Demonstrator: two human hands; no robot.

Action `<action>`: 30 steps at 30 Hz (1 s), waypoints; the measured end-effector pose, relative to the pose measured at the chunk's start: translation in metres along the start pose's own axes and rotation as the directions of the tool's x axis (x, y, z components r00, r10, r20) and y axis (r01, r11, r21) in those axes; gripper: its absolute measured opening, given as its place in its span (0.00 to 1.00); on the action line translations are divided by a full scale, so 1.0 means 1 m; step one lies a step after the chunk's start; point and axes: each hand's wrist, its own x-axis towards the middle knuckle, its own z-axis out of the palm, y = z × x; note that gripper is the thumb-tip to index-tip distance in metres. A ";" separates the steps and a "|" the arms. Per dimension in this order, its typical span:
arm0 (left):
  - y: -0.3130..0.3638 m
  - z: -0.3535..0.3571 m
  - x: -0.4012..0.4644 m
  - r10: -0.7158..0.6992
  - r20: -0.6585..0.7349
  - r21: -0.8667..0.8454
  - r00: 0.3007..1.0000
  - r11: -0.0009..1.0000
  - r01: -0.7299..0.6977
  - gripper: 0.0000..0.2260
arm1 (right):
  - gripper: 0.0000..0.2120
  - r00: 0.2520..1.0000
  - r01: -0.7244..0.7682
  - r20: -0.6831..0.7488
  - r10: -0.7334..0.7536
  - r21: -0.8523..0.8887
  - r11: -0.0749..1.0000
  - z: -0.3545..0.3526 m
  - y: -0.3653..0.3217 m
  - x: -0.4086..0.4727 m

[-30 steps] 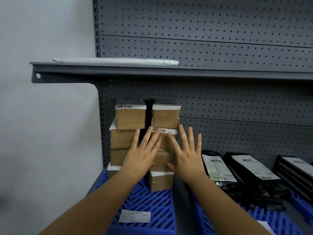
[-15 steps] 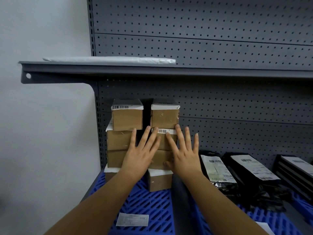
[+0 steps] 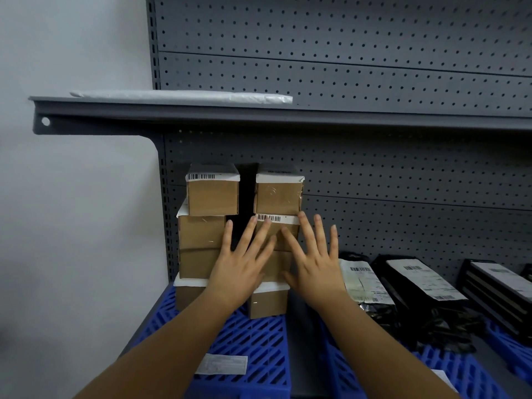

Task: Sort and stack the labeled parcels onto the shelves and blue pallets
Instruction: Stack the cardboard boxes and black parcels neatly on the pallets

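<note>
While both hands (image 3: 276, 272) press flat, stacked boxes (image 3: 239, 226) point endwise outward.

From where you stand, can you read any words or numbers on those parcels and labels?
No text is legible.
Top-left box label: barcode only, digits too small.
Right stack's second box label: barcode, unreadable.
Black bag labels: barcodes and print, blurred.
Loose label on blue pallet: blurred.
</note>
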 end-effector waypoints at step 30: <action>0.010 0.038 -0.011 0.054 0.039 0.025 0.998 0.998 -0.055 0.48 | 0.51 0.998 0.061 0.036 -0.058 -0.088 0.994 0.040 -0.012 -0.024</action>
